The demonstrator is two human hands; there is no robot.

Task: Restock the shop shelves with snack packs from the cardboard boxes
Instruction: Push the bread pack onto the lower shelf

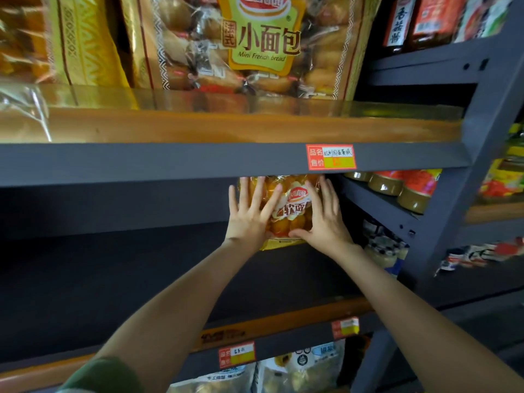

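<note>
Middle shelf [141,265]: one snack pack [286,205] stands upright at the back right corner, hard under the shelf above. Both hands are flat against its front, fingers straight and spread. The left hand [249,219] covers its left half, the right hand [323,219] its right, thumb low along the bottom edge. They look to be pressing it back into place, not gripping.

Progress, as I judge it: early for this shelf. One pack in, and the rest of the dark board to its left is unfilled. No cardboard boxes in sight.

Top shelf [226,126] carries large bread bags [255,43]. More packs [297,370] sit on the shelf below. Price tags [331,156] on the grey front edges. The neighbouring rack on the right holds jars [411,191] and bottles [397,21].
</note>
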